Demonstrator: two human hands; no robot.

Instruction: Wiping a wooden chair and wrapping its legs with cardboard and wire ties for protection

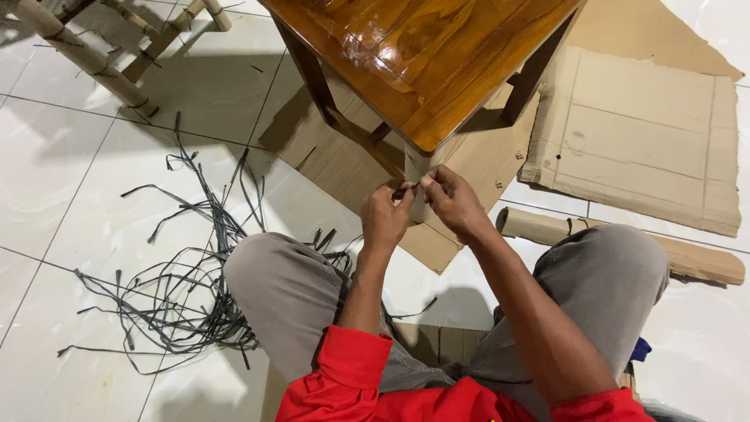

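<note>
I see a thin dark strap point(404, 189) pinched between both hands, a short piece stretched level from the left hand's point(385, 216) fingertips to the right hand's point(453, 203); both hands are closed on it, thumbs and forefingers nearly touching; it sits just in front of the near corner leg point(416, 168) of the table point(437, 70), a glossy brown wooden piece standing upright on flat cardboard; the leg's lower part looks wrapped in cardboard; whether the strap runs round the leg I cannot tell.
</note>
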